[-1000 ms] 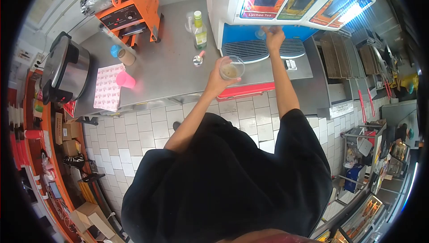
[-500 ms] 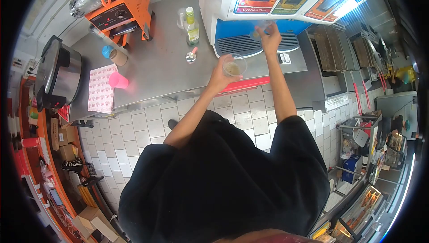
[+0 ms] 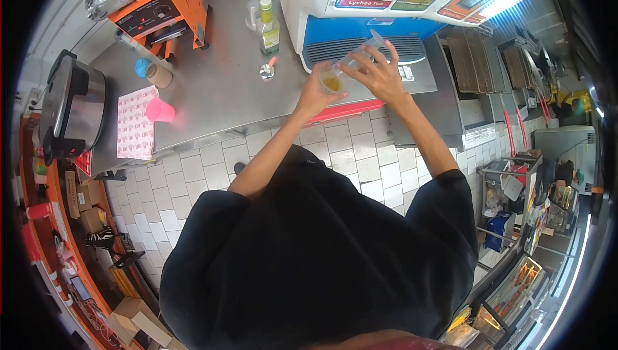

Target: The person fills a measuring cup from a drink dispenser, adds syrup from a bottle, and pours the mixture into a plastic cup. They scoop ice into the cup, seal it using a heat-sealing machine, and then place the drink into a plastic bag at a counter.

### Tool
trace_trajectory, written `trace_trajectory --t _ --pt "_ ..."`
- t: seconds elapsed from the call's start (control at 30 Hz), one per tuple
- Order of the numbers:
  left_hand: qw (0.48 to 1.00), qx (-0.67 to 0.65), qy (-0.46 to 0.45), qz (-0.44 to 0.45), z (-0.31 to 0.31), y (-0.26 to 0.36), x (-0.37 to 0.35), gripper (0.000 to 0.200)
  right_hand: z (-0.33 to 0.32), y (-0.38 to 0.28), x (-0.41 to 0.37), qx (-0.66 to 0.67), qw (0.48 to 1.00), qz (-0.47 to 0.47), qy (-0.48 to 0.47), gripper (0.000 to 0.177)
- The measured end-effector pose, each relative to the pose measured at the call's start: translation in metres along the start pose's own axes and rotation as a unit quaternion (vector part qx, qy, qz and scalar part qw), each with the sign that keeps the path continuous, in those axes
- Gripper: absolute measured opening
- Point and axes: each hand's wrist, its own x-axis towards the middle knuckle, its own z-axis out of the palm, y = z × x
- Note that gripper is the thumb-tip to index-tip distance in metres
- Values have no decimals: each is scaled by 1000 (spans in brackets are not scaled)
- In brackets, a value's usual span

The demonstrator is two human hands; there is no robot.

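Clear cup (image 3: 331, 82) in L hand (image 3: 313, 96) — nr "Lychee Tea" dispenser (image 3: 293, 2)

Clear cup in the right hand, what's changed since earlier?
The clear cup in the right hand has moved from the drink dispenser leftward and toward the body, and is now tilted by the cup in the left hand. Both hands keep their holds; the bottle stayed put.

Visibility limits: occlusion, cropping, legibility.
The right hand (image 3: 380, 80) partly covers the upper clear cup (image 3: 374, 40) and obscures part of the lower clear cup (image 3: 331, 83). Top edge crops the drinks dispenser (image 3: 291, 2) and orange machine (image 3: 192, 6). Bottle label (image 3: 270, 38): fine print illegible.
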Motion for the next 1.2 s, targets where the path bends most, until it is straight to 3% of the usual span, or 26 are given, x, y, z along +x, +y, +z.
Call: trace_trajectory --t 0.17,0.23,0.27,0.33,0.4,0.47,0.6,0.67,0.73,0.8,0.83,0.9,0.97,1.03,1.13,1.2 --pt "1000 -1 -6 -11 -11 7 1 89 16 -6 0 17 999 29 17 54" --pt "999 -22 -8 -29 -18 4 -1 90 23 -13 2 69 987 134 45 57" --pt "999 -22 -3 -31 -23 1 -3 90 34 -15 -2 72 988 131 45 57" --pt "999 -29 19 3 -36 -8 -5 91 69 -18 -17 200 914 350 50 57" --pt "1000 -25 18 -4 -57 -14 -8 91 102 -20 -19 230 881 410 58 54" --pt "1000 -22 11 -12 -82 -23 -15 91 127 -21 -16 355 751 546 108 51" --pt "998 43 33 15 -143 -52 -34 87 169 -20 -20 290 749 578 148 53" --pt "998 46 38 8 -172 -64 -47 87 172 -24 -19 269 752 586 134 66" --pt "997 36 52 -51 -198 -72 -56 86 167 -36 -9 272 738 605 125 67" --pt "997 35 53 -54 -220 -87 -62 86 169 -50 -3 129 800 546 212 69" --pt "996 35 57 -54 -230 -94 -63 86 169 -63 0 126 799 548 212 69" --pt "997 45 47 -48 -245 -111 -67 89 166 -99 18 84 742 633 202 67" --pt "997 54 36 -44 -254 -132 -69 91 171 -131 59 259 730 608 177 66" --pt "996 60 43 -43 -261 -154 -74 96 174 -152 120 333 752 550 141 65" --pt "998 -13 6 -59 -269 -169 -69 102 220 -157 162 320 751 559 147 66" --pt "999 22 9 -41 -278 -150 -71 104 241 -154 183 306 726 592 167 61"
